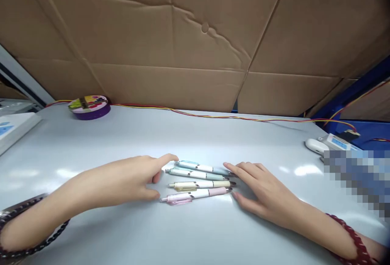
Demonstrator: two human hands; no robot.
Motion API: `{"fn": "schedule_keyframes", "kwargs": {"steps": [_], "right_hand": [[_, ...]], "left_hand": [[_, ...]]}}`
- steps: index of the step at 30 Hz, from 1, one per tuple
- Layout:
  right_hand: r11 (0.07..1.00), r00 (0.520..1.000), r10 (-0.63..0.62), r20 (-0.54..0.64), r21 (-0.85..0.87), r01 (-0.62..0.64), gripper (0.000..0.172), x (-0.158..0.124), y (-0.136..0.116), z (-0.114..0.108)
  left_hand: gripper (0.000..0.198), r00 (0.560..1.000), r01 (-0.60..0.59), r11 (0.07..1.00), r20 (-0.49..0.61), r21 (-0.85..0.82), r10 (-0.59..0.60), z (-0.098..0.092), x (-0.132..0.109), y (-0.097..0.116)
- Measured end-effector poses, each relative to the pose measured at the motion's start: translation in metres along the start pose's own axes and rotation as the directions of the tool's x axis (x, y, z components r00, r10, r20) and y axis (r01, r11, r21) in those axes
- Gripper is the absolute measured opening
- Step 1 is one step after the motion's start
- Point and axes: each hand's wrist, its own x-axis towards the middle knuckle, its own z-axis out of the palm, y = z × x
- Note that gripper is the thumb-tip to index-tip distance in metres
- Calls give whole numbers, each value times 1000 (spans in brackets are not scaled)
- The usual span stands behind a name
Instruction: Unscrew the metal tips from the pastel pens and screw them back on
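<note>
Several click pens lie side by side on the table, tips to the right. Farthest is a light-blue pen [202,167], then a teal pen [198,174], a cream pen [199,184] and, nearest me, a pink pen [198,194]. My left hand [143,177] is at their button ends, its index finger reaching the light-blue pen and its thumb beside the pink one. At the tip ends is my right hand [258,190], fingers apart, index finger over the light-blue pen's tip and thumb near the pink pen's. Neither hand grips a pen.
A round purple tin [91,112] with a fruit-patterned lid stands at the back left. Red and yellow wires [195,114] run along the rear edge below a cardboard wall [170,53]. On the right are a white rounded case [317,146] and a power strip [336,142].
</note>
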Motion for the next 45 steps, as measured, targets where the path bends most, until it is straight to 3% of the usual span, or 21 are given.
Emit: {"fn": "schedule_keyframes", "kwargs": {"steps": [3,7,12,15,17,19,23,30,35,41,43,45], "right_hand": [[991,1000,-13,-11,134,14,48,0,-2,5],[976,999,-41,-25,212,46,41,2,-1,8],[964,998,-36,-44,263,47,31,5,2,6],[956,998,-40,-52,290,53,31,4,2,2],[958,998,-60,-30,279,66,39,3,1,0],[969,996,-88,5,233,85,49,2,0,-2],[981,994,-96,46,175,87,52,2,-2,-2],[957,998,4,-55,291,12,31,12,5,7],[947,981,103,-163,317,-47,24,22,9,13],[939,970,127,-208,339,-50,20,35,11,16],[939,969,128,-213,342,-49,19,36,10,16],[941,966,127,-223,337,-46,19,35,10,16]], "left_hand": [[15,989,49,985,127,166,-71,14,4,0],[12,984,-21,993,176,118,0,27,10,10],[20,988,-154,962,33,227,150,31,8,16],[45,976,-218,918,55,332,212,30,3,15],[73,980,-197,892,83,406,178,31,1,11],[81,992,-124,875,79,467,99,35,2,4],[70,1000,-15,875,30,484,0,50,10,-9],[59,996,-3,851,-70,526,47,68,18,-11],[42,974,-66,772,-126,633,187,72,24,-13],[43,947,-60,757,-202,651,249,72,32,-18],[47,920,-104,732,-215,673,329,72,30,-14],[49,864,-213,678,-188,704,467,75,25,-6]]}}
